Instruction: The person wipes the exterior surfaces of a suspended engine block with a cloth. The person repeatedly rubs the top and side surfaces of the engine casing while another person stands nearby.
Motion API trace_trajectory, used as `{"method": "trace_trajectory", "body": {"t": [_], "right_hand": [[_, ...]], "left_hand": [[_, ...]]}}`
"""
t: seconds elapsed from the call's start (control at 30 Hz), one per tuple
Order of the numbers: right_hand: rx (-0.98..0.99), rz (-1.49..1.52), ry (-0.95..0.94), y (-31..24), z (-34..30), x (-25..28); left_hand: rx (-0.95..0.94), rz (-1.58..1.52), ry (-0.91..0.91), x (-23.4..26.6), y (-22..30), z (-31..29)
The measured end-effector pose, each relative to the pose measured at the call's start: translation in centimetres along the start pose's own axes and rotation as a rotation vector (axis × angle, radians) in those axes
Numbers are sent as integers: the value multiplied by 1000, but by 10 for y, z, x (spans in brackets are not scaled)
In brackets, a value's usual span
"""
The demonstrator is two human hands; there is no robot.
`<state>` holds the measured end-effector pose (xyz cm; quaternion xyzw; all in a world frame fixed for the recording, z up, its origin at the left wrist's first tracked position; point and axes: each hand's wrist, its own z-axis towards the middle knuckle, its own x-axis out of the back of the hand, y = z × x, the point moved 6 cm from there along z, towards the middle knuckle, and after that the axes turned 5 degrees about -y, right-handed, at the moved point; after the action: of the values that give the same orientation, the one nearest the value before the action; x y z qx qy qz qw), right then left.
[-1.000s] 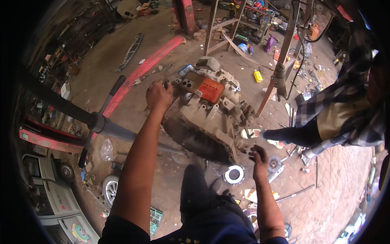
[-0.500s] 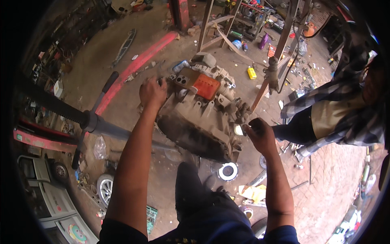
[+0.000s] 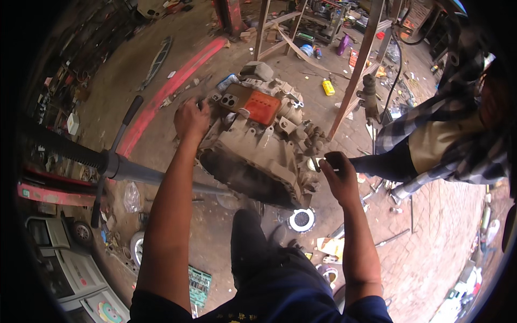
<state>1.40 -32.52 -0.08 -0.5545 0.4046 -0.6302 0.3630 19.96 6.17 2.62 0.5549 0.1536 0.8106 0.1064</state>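
Note:
A dusty grey gearbox housing stands in front of me, its wide, dark open end turned toward my legs. On top lies a phone with an orange back and round camera lenses. My left hand is at the housing's upper left side, fingers curled and pressed together; what they hold, if anything, is too small to make out. Beyond the housing's right side is my right hand, its thumb and fingers closed in a pinch. Whatever lies between those fingers cannot be made out.
A person in a checked shirt is close on the right. A dark pole with a crossbar slants in from the left. A clutch disc and a green tool case lie near my feet. A wooden frame stands behind the gearbox.
The whole view has shifted slightly, so the gearbox and phone appear farther up and left. My hands keep nearly the same places beside the housing, still closed.

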Motion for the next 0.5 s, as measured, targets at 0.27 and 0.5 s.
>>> {"method": "trace_trajectory", "body": {"t": [0.27,0.5], "right_hand": [[-418,244,-198,63,52,6],[-536,398,-282,85,56,-16]], "left_hand": [[16,3,-11,-2,-2,1],[11,9,-29,-4,0,1]]}}
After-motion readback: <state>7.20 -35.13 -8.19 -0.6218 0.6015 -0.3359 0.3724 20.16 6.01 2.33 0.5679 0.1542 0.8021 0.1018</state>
